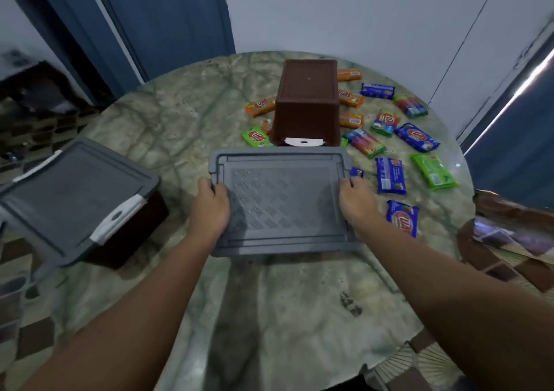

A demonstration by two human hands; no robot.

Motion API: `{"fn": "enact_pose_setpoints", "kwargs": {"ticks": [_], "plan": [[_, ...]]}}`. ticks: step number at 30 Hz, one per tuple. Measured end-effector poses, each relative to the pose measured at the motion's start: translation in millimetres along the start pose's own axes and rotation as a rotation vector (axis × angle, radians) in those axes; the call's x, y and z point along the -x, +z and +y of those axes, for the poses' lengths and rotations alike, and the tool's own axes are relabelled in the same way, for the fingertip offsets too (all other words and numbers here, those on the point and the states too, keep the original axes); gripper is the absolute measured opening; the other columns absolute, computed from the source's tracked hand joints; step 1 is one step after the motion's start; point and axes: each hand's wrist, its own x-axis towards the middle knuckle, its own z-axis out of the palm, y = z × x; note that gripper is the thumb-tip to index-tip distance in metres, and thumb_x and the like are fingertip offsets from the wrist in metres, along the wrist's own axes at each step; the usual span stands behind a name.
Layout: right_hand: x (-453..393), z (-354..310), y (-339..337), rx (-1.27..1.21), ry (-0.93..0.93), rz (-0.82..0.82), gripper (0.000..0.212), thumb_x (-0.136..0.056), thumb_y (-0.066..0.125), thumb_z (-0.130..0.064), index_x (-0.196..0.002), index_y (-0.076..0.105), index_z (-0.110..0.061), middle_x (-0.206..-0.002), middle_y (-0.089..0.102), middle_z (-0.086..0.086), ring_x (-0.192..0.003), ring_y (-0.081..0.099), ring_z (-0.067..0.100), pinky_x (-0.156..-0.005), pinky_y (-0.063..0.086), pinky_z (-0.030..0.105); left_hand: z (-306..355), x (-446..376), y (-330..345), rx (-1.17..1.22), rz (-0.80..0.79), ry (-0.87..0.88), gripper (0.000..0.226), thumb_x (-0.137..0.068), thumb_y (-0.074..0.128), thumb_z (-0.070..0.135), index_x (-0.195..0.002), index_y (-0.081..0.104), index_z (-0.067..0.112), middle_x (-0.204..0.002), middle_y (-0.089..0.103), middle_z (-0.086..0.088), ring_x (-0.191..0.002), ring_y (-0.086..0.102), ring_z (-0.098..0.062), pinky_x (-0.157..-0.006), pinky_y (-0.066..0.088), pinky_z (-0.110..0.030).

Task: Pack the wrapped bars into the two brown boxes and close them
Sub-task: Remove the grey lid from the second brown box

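Note:
A brown box (305,103) stands upside down at the far middle of the round table, its white latch (304,142) facing me. Just in front of it is its grey lid (283,202), gripped on the left edge by my left hand (211,205) and on the right edge by my right hand (358,202). A second brown box (129,235) with a grey lid (72,196) on it sits at the left table edge. Several wrapped bars lie around the upturned box: orange (260,106), green (433,170), blue (390,175) and another blue (401,217).
The marble-patterned round table (269,300) fills the view. A blue door (168,19) and a white wall stand behind it. Patterned fabric (515,241) lies at the right edge, and a checked floor shows at the left.

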Motion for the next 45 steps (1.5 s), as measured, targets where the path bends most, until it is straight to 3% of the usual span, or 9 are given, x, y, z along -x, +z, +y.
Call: {"fn": "enact_pose_setpoints", "kwargs": {"ticks": [6, 11, 17, 21, 23, 26, 36, 40, 45], "plan": [[33.7, 13.3, 21.7, 0.031, 0.01, -0.038, 0.03, -0.106, 0.036, -0.036, -0.105, 0.056, -0.014, -0.105, 0.06, 0.008, -0.102, 0.057, 0.03, -0.091, 0.046, 0.042, -38.8, 7.8, -18.6, -0.053, -0.054, -0.073, 0.028, -0.104, 0.039, 0.032, -0.103, 0.046, 0.005, -0.09, 0.057, -0.013, -0.08, 0.055, -0.027, -0.067, 0.038, -0.038], [51.2, 16.9, 45.4, 0.197, -0.073, -0.118, 0.03, -0.103, 0.043, -0.031, -0.087, 0.057, -0.01, -0.098, 0.061, 0.011, -0.099, 0.058, 0.032, -0.081, 0.044, 0.037, -69.2, 9.1, -47.6, -0.021, -0.153, -0.168, 0.07, -0.064, 0.084, 0.067, -0.112, 0.055, 0.023, -0.1, 0.065, 0.008, -0.091, 0.065, -0.016, -0.083, 0.055, -0.039], [71.4, 23.6, 59.3, 0.421, -0.028, -0.49, 0.045, -0.099, 0.048, -0.033, -0.07, 0.07, -0.006, -0.064, 0.072, 0.01, -0.063, 0.07, 0.023, -0.054, 0.046, 0.023, -101.6, 2.7, -85.8, -0.147, -0.258, -0.221, 0.092, -0.052, 0.093, 0.061, -0.126, 0.052, 0.025, -0.119, 0.062, 0.005, -0.106, 0.063, -0.021, -0.091, 0.054, -0.039], [77.8, 22.1, 61.7, 0.554, 0.023, -0.609, 0.05, -0.095, 0.047, -0.036, -0.075, 0.079, -0.003, -0.066, 0.075, 0.008, -0.062, 0.072, 0.019, -0.065, 0.06, 0.028, -111.2, 0.8, -100.4, -0.257, -0.357, -0.244, 0.121, -0.042, 0.092, 0.07, -0.145, 0.044, 0.028, -0.136, 0.058, 0.003, -0.122, 0.059, -0.025, -0.102, 0.051, -0.044], [79.3, 17.0, 61.3, 0.585, 0.054, -0.674, 0.048, -0.097, 0.047, -0.033, -0.084, 0.077, 0.002, -0.07, 0.076, 0.009, -0.062, 0.073, 0.021, -0.059, 0.058, 0.027, -112.4, -1.3, -106.0, -0.332, -0.373, -0.254, 0.126, -0.037, 0.09, 0.074, -0.144, 0.045, 0.027, -0.139, 0.058, 0.0, -0.123, 0.058, -0.027, -0.102, 0.051, -0.046], [85.8, 10.8, 61.5, 0.6, 0.1, -0.784, 0.037, -0.098, 0.05, -0.023, -0.089, 0.074, 0.004, -0.076, 0.076, 0.015, -0.054, 0.065, 0.018, -0.045, 0.045, 0.021, -109.8, -3.4, -111.2, -0.479, -0.402, -0.248, 0.122, -0.041, 0.091, 0.071, -0.143, 0.047, 0.021, -0.138, 0.059, -0.004, -0.121, 0.059, -0.029, -0.101, 0.052, -0.044], [99.3, 6.1, 62.0, 0.6, 0.082, -0.851, 0.027, -0.1, 0.056, -0.016, -0.076, 0.066, -0.01, -0.072, 0.072, 0.009, -0.054, 0.062, 0.014, -0.05, 0.044, 0.022, -101.1, -1.2, -103.8, -0.863, -0.39, -0.167, 0.122, -0.058, 0.086, 0.069, -0.152, 0.031, 0.013, -0.145, 0.034, -0.023, -0.131, 0.044, -0.042, -0.104, 0.046, -0.048], [91.6, 10.4, 60.9, 0.629, -0.098, -0.624, 0.035, -0.098, 0.058, -0.036, -0.073, 0.067, -0.014, -0.072, 0.073, 0.005, -0.069, 0.071, 0.022, -0.067, 0.054, 0.029, -87.6, 5.2, -92.6, -0.927, -0.306, 0.008, 0.102, -0.067, 0.08, 0.068, -0.139, 0.034, 0.013, -0.135, 0.041, -0.021, -0.126, 0.041, -0.04, -0.1, 0.045, -0.05], [79.5, 5.4, 55.4, 0.407, -0.267, -0.347, 0.03, -0.098, 0.058, -0.052, -0.093, 0.062, -0.022, -0.089, 0.067, -0.003, -0.086, 0.063, 0.017, -0.072, 0.051, 0.034, -53.7, 7.7, -67.4, -0.501, -0.258, 0.183, 0.04, -0.086, 0.069, 0.055, -0.103, 0.054, 0.021, -0.095, 0.067, -0.001, -0.085, 0.065, -0.021, -0.077, 0.056, -0.039]]}}
